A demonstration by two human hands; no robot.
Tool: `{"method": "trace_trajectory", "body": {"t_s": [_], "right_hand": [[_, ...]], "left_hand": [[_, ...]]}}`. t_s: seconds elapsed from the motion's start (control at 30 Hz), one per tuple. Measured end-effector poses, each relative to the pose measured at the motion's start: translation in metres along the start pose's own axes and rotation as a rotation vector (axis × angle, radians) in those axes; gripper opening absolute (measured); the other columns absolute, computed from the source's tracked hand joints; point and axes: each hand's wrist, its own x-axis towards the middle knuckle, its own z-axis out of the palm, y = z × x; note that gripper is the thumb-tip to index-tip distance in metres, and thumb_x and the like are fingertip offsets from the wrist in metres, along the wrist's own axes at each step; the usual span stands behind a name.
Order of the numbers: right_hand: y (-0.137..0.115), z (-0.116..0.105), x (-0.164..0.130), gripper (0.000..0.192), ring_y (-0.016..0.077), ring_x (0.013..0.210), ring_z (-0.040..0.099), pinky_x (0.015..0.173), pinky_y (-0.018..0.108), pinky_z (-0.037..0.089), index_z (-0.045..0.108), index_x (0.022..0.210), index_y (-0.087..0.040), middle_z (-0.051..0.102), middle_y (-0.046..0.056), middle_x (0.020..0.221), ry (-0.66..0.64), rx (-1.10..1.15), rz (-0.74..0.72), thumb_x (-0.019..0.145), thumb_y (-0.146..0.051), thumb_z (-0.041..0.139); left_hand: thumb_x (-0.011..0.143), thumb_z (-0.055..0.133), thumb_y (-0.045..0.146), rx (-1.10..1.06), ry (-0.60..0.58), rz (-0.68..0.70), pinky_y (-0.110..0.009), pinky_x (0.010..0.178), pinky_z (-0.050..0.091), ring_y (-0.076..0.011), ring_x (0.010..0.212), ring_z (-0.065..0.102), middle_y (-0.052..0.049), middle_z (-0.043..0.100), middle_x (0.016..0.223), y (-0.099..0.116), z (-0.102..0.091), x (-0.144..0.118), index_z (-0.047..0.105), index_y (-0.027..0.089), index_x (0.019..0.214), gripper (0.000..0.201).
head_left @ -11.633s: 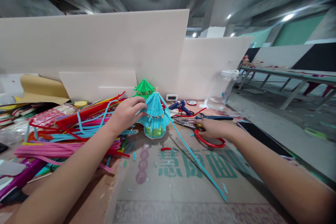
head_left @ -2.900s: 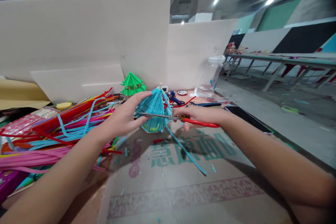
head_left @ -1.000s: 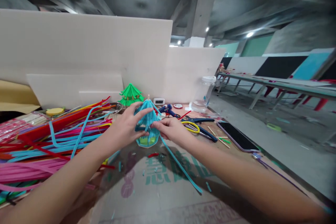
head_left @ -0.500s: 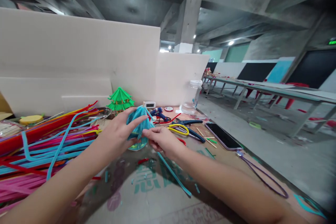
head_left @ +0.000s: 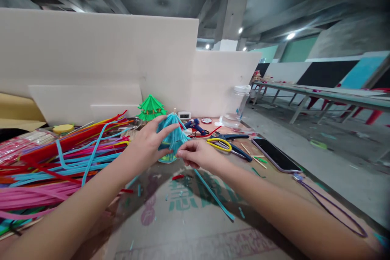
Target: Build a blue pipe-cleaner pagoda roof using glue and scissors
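Observation:
A cone of light-blue pipe cleaners (head_left: 173, 132) stands upright around a thin stick that shows at its tip. My left hand (head_left: 149, 140) is closed around its left side, the fingers wrapped over the slope. Against the lower right of the cone, my right hand (head_left: 198, 154) is pinched, thumb against fingers. From beneath that hand a loose blue pipe cleaner (head_left: 215, 195) runs down to the right; the pinch point itself is partly hidden. Behind the cone sits a green tiered tree-like piece (head_left: 151, 107).
Bundles of coloured pipe cleaners (head_left: 70, 170) cover the left. To the right lie yellow-handled scissors (head_left: 219, 144), blue-handled pliers (head_left: 234, 136), a blue glue gun (head_left: 196, 126) and a phone (head_left: 276, 154). A clear jar (head_left: 234, 107) stands by white boards (head_left: 100, 53).
The view has turned a little left, so everything appears farther right. Both hands keep nearly the same hold at the blue cone.

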Motion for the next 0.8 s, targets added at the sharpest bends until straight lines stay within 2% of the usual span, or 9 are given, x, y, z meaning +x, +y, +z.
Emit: {"method": "trace_trajectory", "body": {"t_s": [0.13, 0.23, 0.3, 0.37, 0.43, 0.53, 0.63, 0.73, 0.8], "right_hand": [[-0.011, -0.016, -0.008, 0.025, 0.0069, 0.043, 0.046, 0.044, 0.021, 0.036, 0.058, 0.074, -0.018, 0.057, -0.005, 0.057, -0.041, -0.176, -0.078, 0.085, -0.041, 0.059], [-0.018, -0.028, -0.015, 0.036, 0.0095, 0.049, 0.050, 0.050, 0.023, 0.037, 0.060, 0.069, -0.018, 0.059, -0.002, 0.057, -0.058, -0.365, -0.138, 0.090, -0.046, 0.051], [-0.020, -0.033, -0.017, 0.038, 0.0114, 0.056, 0.053, 0.055, 0.024, 0.036, 0.064, 0.070, -0.018, 0.062, 0.000, 0.062, -0.012, -0.540, -0.190, 0.091, -0.046, 0.051], [-0.019, -0.035, -0.016, 0.029, 0.0124, 0.062, 0.053, 0.058, 0.025, 0.034, 0.067, 0.077, -0.018, 0.064, 0.001, 0.069, 0.087, -0.637, -0.244, 0.090, -0.041, 0.054], [-0.015, -0.035, -0.014, 0.020, 0.0126, 0.066, 0.054, 0.059, 0.025, 0.034, 0.066, 0.086, -0.019, 0.065, 0.001, 0.074, 0.140, -0.646, -0.270, 0.089, -0.036, 0.056], [-0.011, -0.034, -0.010, 0.019, 0.0122, 0.066, 0.053, 0.059, 0.024, 0.032, 0.064, 0.086, -0.019, 0.063, 0.001, 0.074, 0.167, -0.635, -0.275, 0.090, -0.036, 0.056], [-0.008, -0.035, -0.008, 0.024, 0.0117, 0.064, 0.050, 0.059, 0.025, 0.031, 0.064, 0.083, -0.018, 0.061, 0.000, 0.072, 0.181, -0.644, -0.281, 0.091, -0.038, 0.053], [-0.006, -0.037, -0.007, 0.025, 0.0115, 0.065, 0.050, 0.059, 0.025, 0.032, 0.065, 0.085, -0.018, 0.062, 0.001, 0.075, 0.183, -0.648, -0.281, 0.092, -0.039, 0.052], [-0.004, -0.037, -0.005, 0.024, 0.0113, 0.065, 0.050, 0.060, 0.025, 0.033, 0.065, 0.087, -0.018, 0.063, 0.001, 0.076, 0.190, -0.652, -0.273, 0.091, -0.039, 0.053]], "left_hand": [[0.080, 0.070, 0.036, -0.092, -0.017, -0.064, -0.053, 0.105, 0.042, -0.0355, 0.134, 0.041, -0.014, 0.032, 0.147, -0.010, -0.001, 0.001, 0.038, 0.033, 0.143, 0.070], [0.081, 0.069, 0.040, -0.166, -0.028, -0.095, -0.053, 0.106, 0.042, -0.0340, 0.136, 0.039, -0.013, 0.029, 0.148, -0.016, -0.001, 0.000, 0.035, 0.034, 0.144, 0.072], [0.082, 0.068, 0.041, -0.199, -0.036, -0.104, -0.053, 0.107, 0.041, -0.0338, 0.137, 0.037, -0.012, 0.028, 0.149, -0.019, -0.001, -0.001, 0.033, 0.035, 0.145, 0.072], [0.081, 0.069, 0.044, -0.226, -0.054, -0.103, -0.053, 0.107, 0.040, -0.0344, 0.138, 0.036, -0.012, 0.027, 0.151, -0.021, -0.001, -0.001, 0.032, 0.035, 0.146, 0.075], [0.078, 0.070, 0.049, -0.260, -0.067, -0.094, -0.053, 0.107, 0.040, -0.0347, 0.139, 0.034, -0.012, 0.026, 0.152, -0.022, -0.002, -0.001, 0.030, 0.035, 0.147, 0.081], [0.078, 0.070, 0.051, -0.323, -0.038, -0.074, -0.051, 0.112, 0.034, -0.0323, 0.140, 0.033, -0.013, 0.030, 0.152, -0.024, -0.004, 0.000, 0.024, 0.030, 0.150, 0.087], [0.086, 0.061, 0.046, -0.423, -0.004, -0.145, -0.048, 0.112, 0.035, -0.0296, 0.137, 0.039, -0.014, 0.038, 0.150, -0.026, -0.003, 0.000, 0.026, 0.024, 0.149, 0.075], [0.094, 0.049, 0.040, -0.573, 0.034, -0.244, -0.045, 0.108, 0.041, -0.0264, 0.131, 0.048, -0.014, 0.046, 0.146, -0.031, 0.001, 0.001, 0.035, 0.021, 0.144, 0.055], [0.095, 0.047, 0.037, -0.634, 0.062, -0.278, -0.044, 0.105, 0.043, -0.0256, 0.127, 0.052, -0.013, 0.051, 0.141, -0.033, 0.002, 0.001, 0.041, 0.020, 0.141, 0.049]]}}
